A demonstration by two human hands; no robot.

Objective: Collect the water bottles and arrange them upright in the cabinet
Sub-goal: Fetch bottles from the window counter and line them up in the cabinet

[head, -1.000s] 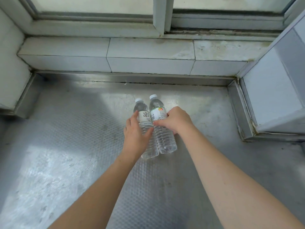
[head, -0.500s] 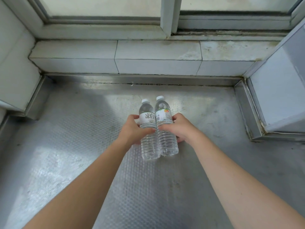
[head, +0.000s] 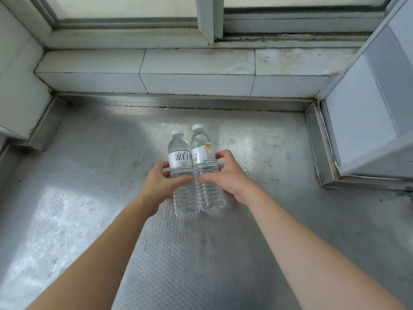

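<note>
While both bottles stand side by side and touching on the embossed steel counter (head: 93, 198), my left hand (head: 159, 185) curls round the white-label bottle (head: 182, 168), thumb across its front, and my right hand (head: 225, 175) curls round the green-label bottle (head: 204, 166). Both caps white and on. Behind them: a low steel lip (head: 178, 101), then a tiled ledge (head: 143, 72) under the window frame (head: 206, 19). Tiled wall (head: 20, 90) juts in at left; a pale panel (head: 366, 113) with a steel kerb closes the right. Bare steel lies all round the pair, widest toward me and to the left
</note>
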